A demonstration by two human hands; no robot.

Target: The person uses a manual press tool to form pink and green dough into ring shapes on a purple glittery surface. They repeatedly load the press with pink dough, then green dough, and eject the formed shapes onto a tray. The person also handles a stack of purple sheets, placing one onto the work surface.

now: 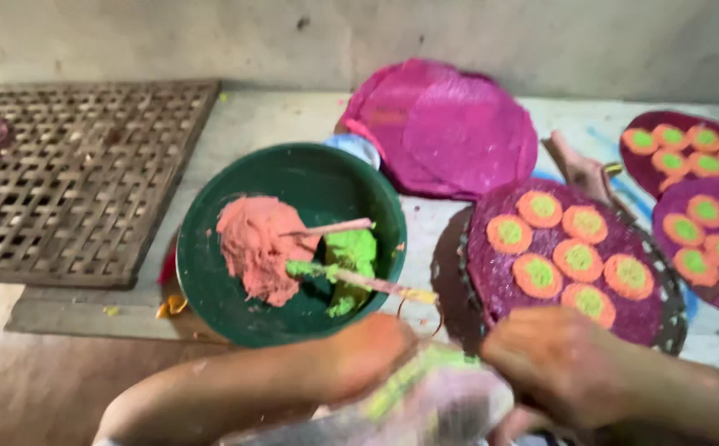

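My left hand point(363, 355) and my right hand point(553, 363) are at the bottom of the view, both closed on a crumpled clear plastic bag point(442, 396) smeared with green paste. Just beyond them is a dark green bowl point(211, 223) holding a lump of orange-pink paste point(252, 244) and a lump of bright green paste point(351, 256), with two sticks point(351, 279) resting in it. To the right lies a round purple disc point(500, 277) on a dark mat, dotted with several orange circles with green centres point(578, 256).
A stack of plain magenta discs point(450, 128) lies at the back. More decorated purple discs point(702, 206) are at the right. A brown lattice rack point(78, 182) covers the left. Another person's foot point(578, 169) rests between the discs. A wall runs behind.
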